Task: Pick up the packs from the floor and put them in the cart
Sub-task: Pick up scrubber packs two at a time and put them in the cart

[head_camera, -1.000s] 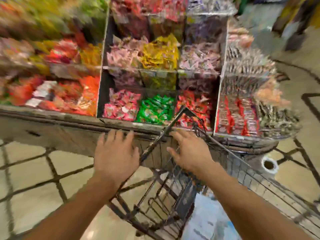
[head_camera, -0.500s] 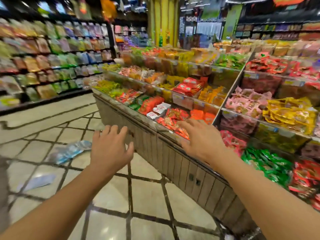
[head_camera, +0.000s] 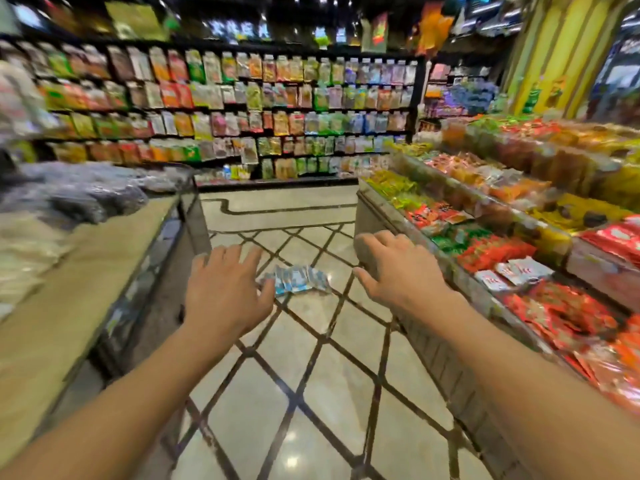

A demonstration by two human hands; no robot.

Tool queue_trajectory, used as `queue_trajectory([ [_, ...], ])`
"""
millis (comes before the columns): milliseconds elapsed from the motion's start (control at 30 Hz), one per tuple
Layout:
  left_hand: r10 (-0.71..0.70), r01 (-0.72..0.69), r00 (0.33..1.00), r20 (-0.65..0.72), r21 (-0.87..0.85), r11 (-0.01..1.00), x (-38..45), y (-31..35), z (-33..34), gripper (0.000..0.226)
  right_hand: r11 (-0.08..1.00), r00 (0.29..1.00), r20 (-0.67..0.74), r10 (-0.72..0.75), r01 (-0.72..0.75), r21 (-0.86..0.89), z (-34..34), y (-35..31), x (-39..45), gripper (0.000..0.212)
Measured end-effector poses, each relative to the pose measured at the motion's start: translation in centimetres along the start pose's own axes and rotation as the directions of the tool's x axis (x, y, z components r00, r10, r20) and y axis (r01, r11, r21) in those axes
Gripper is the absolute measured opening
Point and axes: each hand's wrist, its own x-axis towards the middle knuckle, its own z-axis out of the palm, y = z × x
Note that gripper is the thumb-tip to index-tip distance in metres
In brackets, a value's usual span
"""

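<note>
Step in hand, as judged: the approach to the pickup, nothing grasped yet. Left hand (head_camera: 227, 292) and right hand (head_camera: 398, 268) are both held out in front at about the same height, palms down, fingers loosely spread, holding nothing. The packs (head_camera: 298, 279), a blue-and-white bunch, lie on the tiled floor (head_camera: 311, 393) in the aisle ahead, seen between the two hands; the left hand's thumb side overlaps their left end in the view, but the hand is up in the air, not touching. The packs sit roughly midway between the left counter (head_camera: 69, 306) and the right display (head_camera: 485, 258) of snack bags, nearer the far end of the aisle. The cart is not in view.

The next move likely calls for walking forward, bending down, and closing a hand over the bunch; thin, slippery wrappers may need both hands to gather.

Against half a second ago: the view has swung left from the right display to look down the aisle, and the packs, then off to the left side of the floor, are now centred ahead. Hands were empty then too.
</note>
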Motion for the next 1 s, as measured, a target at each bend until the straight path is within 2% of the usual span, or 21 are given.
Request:
queue_trajectory([
  [300, -0.175, 0.171, 0.984, 0.022, 0.132, 0.976, 9.6, -5.4, 4.4, 0.066, 0.975, 0.980, -0.013, -0.198, 0.198, 0.104, 5.9, -2.2, 16.5, 0.061],
  [533, -0.255, 0.251, 0.967, 0.003, 0.162, 0.954, 17.7, -8.3, 7.2, 0.059, 0.944, 0.957, -0.017, -0.290, 0.289, 0.160, 8.3, -3.1, 27.7, 0.062],
  [767, -0.269, 0.260, 0.963, 0.026, 0.176, 0.949, 26.3, -11.2, 13.9, 0.063, 0.939, 0.956, -0.002, -0.295, 0.290, 0.187, 13.2, -3.8, 37.5, 0.061],
  [1000, -0.177, 0.172, 0.983, 0.058, 0.082, 0.982, 37.6, -14.8, 21.8, 0.066, 0.966, 0.980, 0.033, -0.196, 0.188, 0.177, 18.9, -3.7, 48.3, 0.061],
])
